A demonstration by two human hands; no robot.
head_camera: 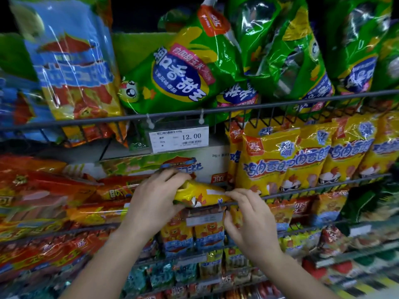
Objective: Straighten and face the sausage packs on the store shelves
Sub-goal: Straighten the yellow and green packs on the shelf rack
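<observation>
brightly lit from the front; harsh glare streaks on glossy green packs (278, 50); blurred at left and bottom; bowed at edges; dark along top.

Wire-railed store shelves (172, 114) of sausage packs.
Green corn-sausage packs (172, 72) and a blue pack (71, 61) on the upper tier; yellow chicken-sausage packs (302, 156) and a cardboard box (216, 162) below.

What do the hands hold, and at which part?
One yellow sausage pack, lying sideways: the left hand grips its left end, the right hand pinches its right end.
</observation>
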